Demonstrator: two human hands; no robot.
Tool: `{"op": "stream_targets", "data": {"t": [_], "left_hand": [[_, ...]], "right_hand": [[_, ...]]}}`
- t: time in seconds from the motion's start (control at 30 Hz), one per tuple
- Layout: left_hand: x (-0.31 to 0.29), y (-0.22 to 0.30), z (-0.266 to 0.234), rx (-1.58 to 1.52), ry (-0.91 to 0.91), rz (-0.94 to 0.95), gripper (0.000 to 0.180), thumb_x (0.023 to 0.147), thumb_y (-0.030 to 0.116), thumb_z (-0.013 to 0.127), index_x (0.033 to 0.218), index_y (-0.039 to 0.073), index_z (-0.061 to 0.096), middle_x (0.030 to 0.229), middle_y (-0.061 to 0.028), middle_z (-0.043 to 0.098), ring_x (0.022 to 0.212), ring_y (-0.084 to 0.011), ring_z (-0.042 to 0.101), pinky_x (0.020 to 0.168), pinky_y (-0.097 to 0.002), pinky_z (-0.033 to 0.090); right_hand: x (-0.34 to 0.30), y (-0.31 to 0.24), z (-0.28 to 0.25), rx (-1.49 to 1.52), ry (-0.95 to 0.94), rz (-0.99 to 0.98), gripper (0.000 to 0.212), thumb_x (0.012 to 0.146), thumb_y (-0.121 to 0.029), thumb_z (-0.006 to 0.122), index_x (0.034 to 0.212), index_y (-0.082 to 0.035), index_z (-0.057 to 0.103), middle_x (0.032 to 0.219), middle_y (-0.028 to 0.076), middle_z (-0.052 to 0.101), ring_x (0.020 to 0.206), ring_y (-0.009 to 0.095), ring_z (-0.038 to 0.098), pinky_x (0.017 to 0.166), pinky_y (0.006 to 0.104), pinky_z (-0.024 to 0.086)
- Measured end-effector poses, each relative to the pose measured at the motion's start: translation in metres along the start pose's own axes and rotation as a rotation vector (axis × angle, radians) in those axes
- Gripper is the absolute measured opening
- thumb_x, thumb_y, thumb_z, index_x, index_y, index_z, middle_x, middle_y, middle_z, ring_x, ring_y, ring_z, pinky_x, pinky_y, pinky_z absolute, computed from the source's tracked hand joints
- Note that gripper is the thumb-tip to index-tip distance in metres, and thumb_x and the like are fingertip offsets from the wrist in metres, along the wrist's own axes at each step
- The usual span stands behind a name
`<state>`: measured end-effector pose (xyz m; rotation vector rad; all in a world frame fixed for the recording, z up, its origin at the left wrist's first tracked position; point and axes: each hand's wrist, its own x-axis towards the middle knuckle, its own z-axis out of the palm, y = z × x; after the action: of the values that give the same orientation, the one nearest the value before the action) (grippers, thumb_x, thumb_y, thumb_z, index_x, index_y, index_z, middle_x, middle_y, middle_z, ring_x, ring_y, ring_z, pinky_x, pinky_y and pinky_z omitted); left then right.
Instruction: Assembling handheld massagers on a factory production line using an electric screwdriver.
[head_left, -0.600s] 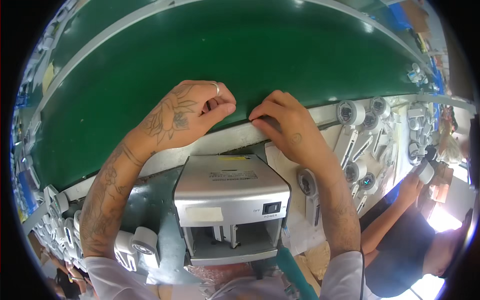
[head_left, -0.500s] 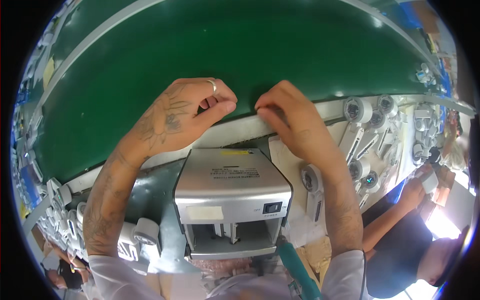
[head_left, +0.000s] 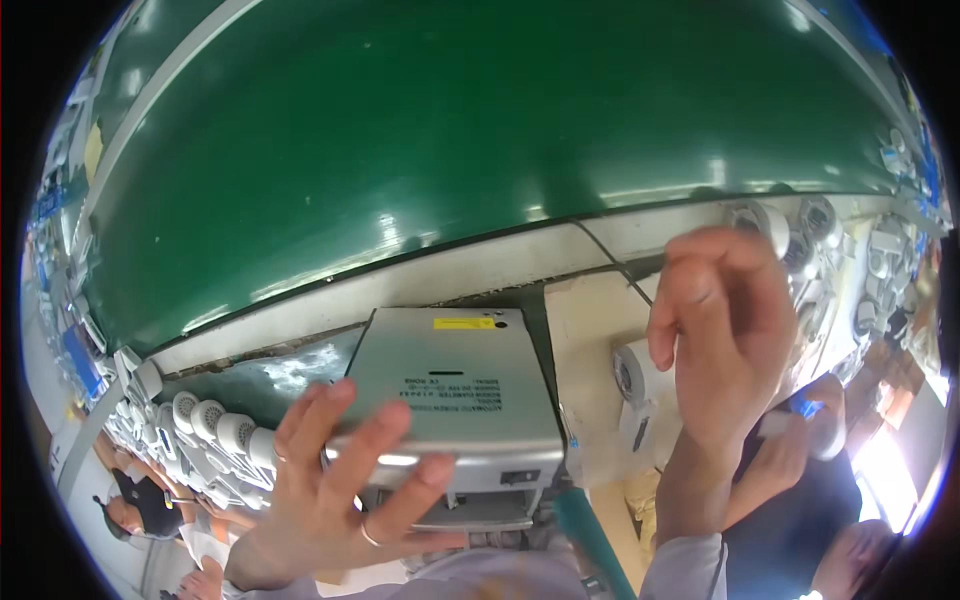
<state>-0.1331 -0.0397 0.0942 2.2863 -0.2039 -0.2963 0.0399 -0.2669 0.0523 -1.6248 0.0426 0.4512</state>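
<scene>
the white fan (head_left: 652,376) lies right of the metal box (head_left: 450,355), ungripped, so its handling looks undone; what is finished cannot be told. the left hand (head_left: 335,495) spreads before the box; the right hand (head_left: 722,335) half-curls near the fan, its hold unclear.

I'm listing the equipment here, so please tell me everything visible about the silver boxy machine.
The silver boxy machine has a flat, metal-looking top with dark print, a narrow slot and, toward its far edge, a yellow label. Its front panel carries a dark rocker switch at the right, above an open recess. It stands upright on the person's side of the pale rail. The left hand, spread and blurred, covers its front left corner in view; whether it touches cannot be told.
</scene>
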Motion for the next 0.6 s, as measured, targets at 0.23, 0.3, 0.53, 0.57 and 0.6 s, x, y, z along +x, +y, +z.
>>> {"op": "stream_targets", "data": {"t": [0.23,0.3,0.53,0.57,0.6], "left_hand": [[-0.007,-0.006,0.013,0.324,0.008,0.048,0.086,0.075,0.065,0.075,0.142,0.019,0.046,0.141,-0.0174,0.043,0.127,-0.0517,0.039,0.097,-0.0619,0.042],[-0.009,-0.010,0.019,0.240,0.025,0.026,0.076,0.077,0.065,0.073,0.136,0.021,0.052,0.140,-0.0145,0.045,0.121,-0.0459,0.042,0.093,-0.0603,0.044],[-0.012,-0.010,0.023,0.222,0.008,-0.057,0.076,0.077,0.064,0.074,0.136,0.020,0.052,0.139,-0.0144,0.046,0.121,-0.0456,0.043,0.093,-0.0601,0.044],[-0.012,-0.010,0.024,0.216,0.003,-0.067,0.076,0.077,0.064,0.074,0.135,0.020,0.052,0.139,-0.0144,0.046,0.121,-0.0456,0.043,0.093,-0.0601,0.044],[-0.011,-0.009,0.025,0.208,-0.001,-0.071,0.076,0.077,0.064,0.074,0.135,0.020,0.052,0.139,-0.0144,0.047,0.121,-0.0455,0.043,0.093,-0.0601,0.044]], "right_hand": [[-0.019,0.012,0.006,-0.057,-0.127,0.007,0.028,0.096,0.001,0.056,0.122,0.009,0.062,0.095,0.009,0.059,0.078,0.010,0.054,0.071,0.0214,0.043],[-0.030,0.016,0.011,0.108,-0.020,-0.009,0.031,0.097,-0.003,0.057,0.125,0.010,0.055,0.095,0.013,0.060,0.067,0.012,0.055,0.060,0.0240,0.045],[-0.037,-0.011,0.020,0.914,-0.070,0.137,0.037,0.097,-0.008,0.063,0.122,0.009,0.042,0.093,0.020,0.053,0.060,0.021,0.058,0.041,0.0313,0.051],[-0.031,-0.014,0.023,0.920,-0.092,0.120,0.040,0.096,-0.006,0.063,0.124,0.011,0.040,0.092,0.022,0.056,0.065,0.021,0.061,0.044,0.0314,0.053],[-0.029,-0.012,0.025,0.856,-0.019,0.110,0.043,0.095,-0.008,0.065,0.124,0.012,0.040,0.088,0.022,0.059,0.063,0.020,0.061,0.045,0.0306,0.054]]}}
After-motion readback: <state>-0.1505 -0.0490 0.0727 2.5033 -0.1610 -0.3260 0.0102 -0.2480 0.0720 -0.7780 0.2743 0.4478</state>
